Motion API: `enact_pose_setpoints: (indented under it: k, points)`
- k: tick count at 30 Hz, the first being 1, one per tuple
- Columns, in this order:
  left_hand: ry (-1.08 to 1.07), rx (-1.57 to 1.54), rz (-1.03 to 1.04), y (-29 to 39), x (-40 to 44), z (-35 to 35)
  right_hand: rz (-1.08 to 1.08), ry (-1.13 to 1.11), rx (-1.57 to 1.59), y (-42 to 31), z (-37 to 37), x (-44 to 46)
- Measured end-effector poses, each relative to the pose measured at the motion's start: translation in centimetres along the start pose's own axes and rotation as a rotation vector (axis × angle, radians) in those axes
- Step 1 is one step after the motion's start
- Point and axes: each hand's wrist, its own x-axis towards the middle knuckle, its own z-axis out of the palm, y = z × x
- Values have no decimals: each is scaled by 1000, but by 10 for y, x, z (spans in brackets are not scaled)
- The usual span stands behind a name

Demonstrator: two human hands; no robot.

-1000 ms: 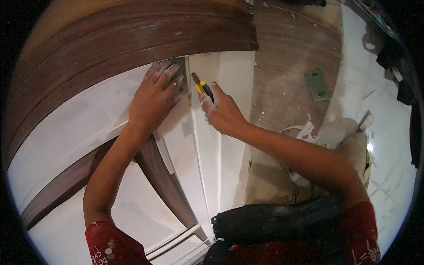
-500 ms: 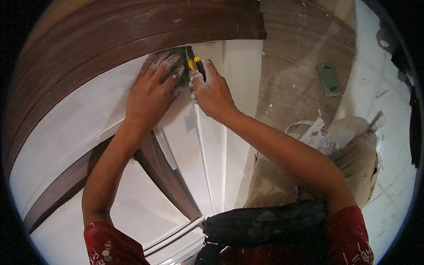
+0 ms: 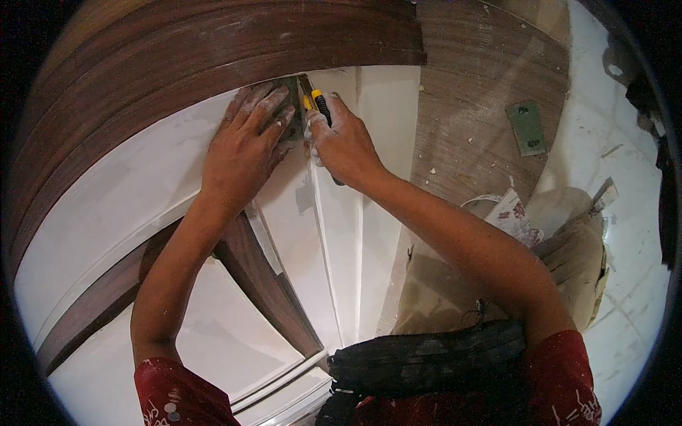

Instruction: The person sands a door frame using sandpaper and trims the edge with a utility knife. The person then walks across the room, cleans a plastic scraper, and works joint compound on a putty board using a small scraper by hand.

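Observation:
My right hand [image 3: 344, 145] is wrapped round a yellow and black utility knife [image 3: 317, 101]. Its blade end points up at the top of the white panel [image 3: 284, 192], close under the dark wood-grain board, and the butt of the handle shows below the palm. Flat on the panel, just left of the knife, lies my left hand [image 3: 245, 145] with fingers stretched and dusted white. Its fingertips rest over a dark green piece [image 3: 294, 106], which is mostly covered. A thin raised strip [image 3: 321, 227] runs down the panel beneath the knife.
Dark wood-grain board [image 3: 213, 46] curves across the top. On the brown surface at right lies a green pad [image 3: 527, 128] with two dark spots, among white crumbs. A stained white container [image 3: 513, 216] and brown cardboard [image 3: 447, 291] are near my right forearm. A black bundle [image 3: 426, 358] is at my front.
My right hand has tilted slightly, and the knife's handle end now shows below it. The left hand stays in place on the dark green piece.

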Motion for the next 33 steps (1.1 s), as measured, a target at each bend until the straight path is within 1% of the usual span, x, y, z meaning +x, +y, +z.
enact_pose_setpoints:
  k: [3,6,9,12,14,18,21,23,26,30,33]
  points:
    - [25,-9,19,0,1,-1,9,50,-46,-3,4,0]
    - [35,-9,24,-1,2,0,40,-4,23,-9,-1,-5]
    - [30,-7,19,-1,2,1,-30,68,-2,-3,7,-2]
    - [50,-16,29,-3,2,5,18,66,-39,-9,10,-3]
    - [82,-8,38,-2,1,5,-3,52,-107,-18,6,-4]
    - [75,24,27,-1,-1,3,-69,65,-253,-22,4,-5]
    - [97,-9,33,-3,-2,5,4,32,-263,-31,1,-10]
    - [97,-21,37,-4,-4,3,-15,38,-301,-30,-1,-8]
    - [116,73,66,-4,-2,5,-12,23,-340,-27,-4,-8]
    - [112,58,57,-5,0,9,0,-61,-315,-24,-8,-3]
    - [115,36,41,-4,-2,7,-13,-45,-334,-25,-8,-4]
